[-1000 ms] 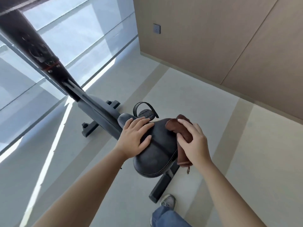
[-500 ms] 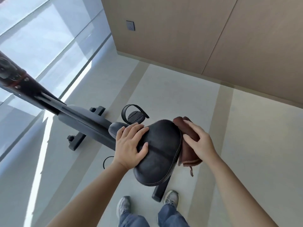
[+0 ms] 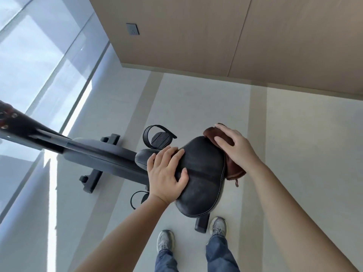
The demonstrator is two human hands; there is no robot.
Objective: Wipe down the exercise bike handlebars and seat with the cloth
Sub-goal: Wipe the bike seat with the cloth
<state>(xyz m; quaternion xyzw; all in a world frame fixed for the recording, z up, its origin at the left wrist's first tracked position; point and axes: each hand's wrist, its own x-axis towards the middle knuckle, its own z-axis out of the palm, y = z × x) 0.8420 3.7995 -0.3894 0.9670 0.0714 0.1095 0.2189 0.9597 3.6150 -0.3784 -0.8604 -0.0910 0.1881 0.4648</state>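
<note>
The black padded bike seat (image 3: 204, 173) sits in the middle of the view, its narrow nose pointing left toward the frame. My left hand (image 3: 167, 171) rests on the seat's left side, fingers over the nose and thumb on the top. A brown cloth (image 3: 233, 167) drapes over the seat's right edge. My right hand (image 3: 234, 148) presses flat on that cloth with straight fingers. The handlebar stem (image 3: 17, 124) runs off the left edge; the handlebars themselves are out of view.
The grey bike body (image 3: 102, 154) and front foot (image 3: 92, 179) lie left of the seat. A strapped pedal (image 3: 158, 139) sticks up behind it. My two shoes (image 3: 218, 226) stand beside the rear foot. A glass wall is on the left, a wood-panelled wall behind.
The view has tilted down, so both shoes now show. My right hand and the cloth slid from the seat's top to its right edge. My left hand stayed on the seat.
</note>
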